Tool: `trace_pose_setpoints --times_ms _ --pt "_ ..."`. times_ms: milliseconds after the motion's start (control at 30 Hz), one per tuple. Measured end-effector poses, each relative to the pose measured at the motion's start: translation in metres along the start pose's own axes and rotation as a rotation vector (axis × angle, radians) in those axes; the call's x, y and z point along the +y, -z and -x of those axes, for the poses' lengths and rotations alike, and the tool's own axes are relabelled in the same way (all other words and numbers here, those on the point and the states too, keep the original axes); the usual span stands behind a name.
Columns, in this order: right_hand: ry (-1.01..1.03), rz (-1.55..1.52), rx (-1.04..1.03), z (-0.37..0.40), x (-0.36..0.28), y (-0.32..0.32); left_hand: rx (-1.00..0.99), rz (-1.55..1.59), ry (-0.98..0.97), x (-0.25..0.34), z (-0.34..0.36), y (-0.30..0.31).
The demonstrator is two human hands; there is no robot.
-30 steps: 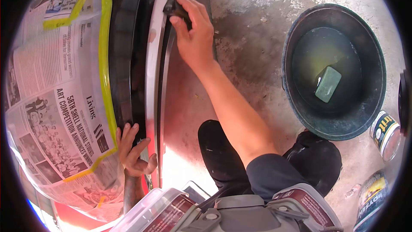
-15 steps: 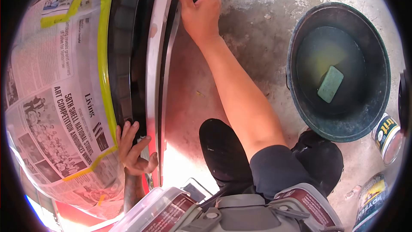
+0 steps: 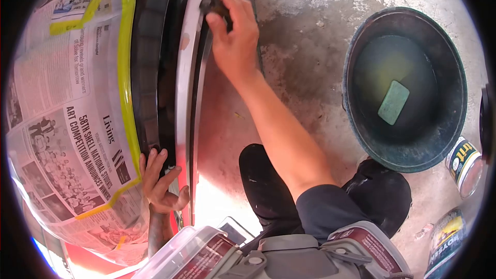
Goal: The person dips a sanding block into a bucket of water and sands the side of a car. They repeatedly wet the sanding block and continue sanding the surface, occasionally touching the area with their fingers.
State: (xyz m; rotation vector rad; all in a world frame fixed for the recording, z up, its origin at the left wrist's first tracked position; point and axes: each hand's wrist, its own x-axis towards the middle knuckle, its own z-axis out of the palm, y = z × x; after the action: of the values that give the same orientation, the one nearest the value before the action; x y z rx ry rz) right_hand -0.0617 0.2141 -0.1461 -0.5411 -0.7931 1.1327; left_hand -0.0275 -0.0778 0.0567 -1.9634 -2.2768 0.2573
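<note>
My right hand grips a folded piece of black sandpaper between thumb and fingers, against the grey-white edge strip of a car body panel. A bare, tan-coloured spot shows on that strip just below the hand. Lower down, my left hand rests with fingers spread on the glossy black panel, touching the edge of the taped newspaper. It holds nothing. Newspaper bordered by yellow masking tape covers the curved surface to the left.
On the concrete floor at right stands a black bucket of cloudy water with a green block in it. Two labelled cans are at the lower right. My knees and a respirator fill the bottom.
My right hand has slid the sandpaper a short way down the strip, toward me. My left hand has stayed in place.
</note>
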Motion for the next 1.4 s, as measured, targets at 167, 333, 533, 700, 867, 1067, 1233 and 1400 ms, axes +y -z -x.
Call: trace_pose_setpoints --times_ms 167,333,533,700,867,1067,1233,1400 --pt "-0.095 0.046 -0.004 -0.019 0.015 -0.002 -0.005 0.020 0.018 0.001 0.000 0.002" --pt "-0.114 -0.034 -0.009 0.008 -0.005 0.000 -0.012 0.014 0.020 0.001 0.000 0.002" --pt "-0.215 -0.064 -0.015 -0.008 -0.004 -0.002 0.000 0.017 0.004 -0.001 0.000 -0.001" --pt "-0.189 -0.081 0.018 -0.018 0.006 -0.006 0.000 0.012 0.008 -0.001 0.001 0.000" --pt "-0.124 -0.050 -0.019 -0.003 0.001 -0.001 -0.008 0.010 0.008 -0.002 0.001 0.000" --pt "-0.130 -0.107 -0.035 0.036 -0.020 0.003 -0.007 0.002 0.010 -0.001 0.000 0.001" --pt "-0.149 -0.092 -0.020 0.000 -0.001 -0.003 -0.014 -0.003 0.008 -0.001 0.002 0.001" --pt "-0.059 -0.053 -0.021 0.022 -0.015 0.000 -0.014 0.000 0.005 -0.001 0.002 0.001"
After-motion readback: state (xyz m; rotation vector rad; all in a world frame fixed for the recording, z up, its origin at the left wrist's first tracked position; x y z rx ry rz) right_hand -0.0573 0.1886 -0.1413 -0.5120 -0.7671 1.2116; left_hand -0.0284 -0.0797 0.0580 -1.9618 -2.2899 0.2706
